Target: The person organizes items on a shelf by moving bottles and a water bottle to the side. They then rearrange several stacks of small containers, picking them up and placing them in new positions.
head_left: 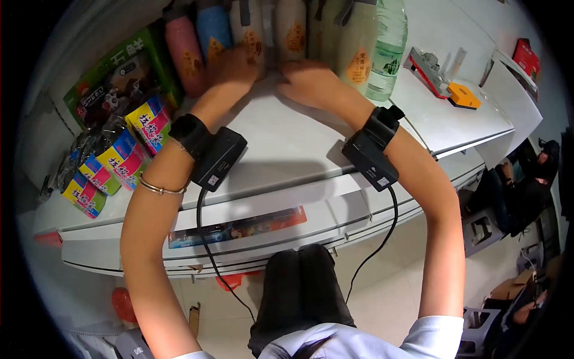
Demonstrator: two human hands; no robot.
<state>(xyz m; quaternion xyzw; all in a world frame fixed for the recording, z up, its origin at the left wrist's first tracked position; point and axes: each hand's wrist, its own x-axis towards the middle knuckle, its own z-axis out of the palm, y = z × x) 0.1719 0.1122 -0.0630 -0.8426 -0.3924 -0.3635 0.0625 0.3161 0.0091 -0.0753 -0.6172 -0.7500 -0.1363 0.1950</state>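
Note:
At the back of the white desk, a row of bottles with orange labels stands against the wall. My left hand [232,70] is at the lower part of a whitish bottle [247,27], overlapping its left side and the foot of a blue bottle [213,27]. Its fingertips are hidden, so I cannot tell its grip. My right hand [306,82] lies at the foot of a beige bottle [291,30], thumb and fingers apart. A pink bottle [183,51] stands to the left, and a pale bottle [357,51] to the right.
Colourful packs [122,157] and a green package [119,75] sit on the left. Right of the bottles are a clear water bottle [387,54], a red-and-grey stapler [430,72] and an orange box [464,96]. A seated person [517,191] is at far right.

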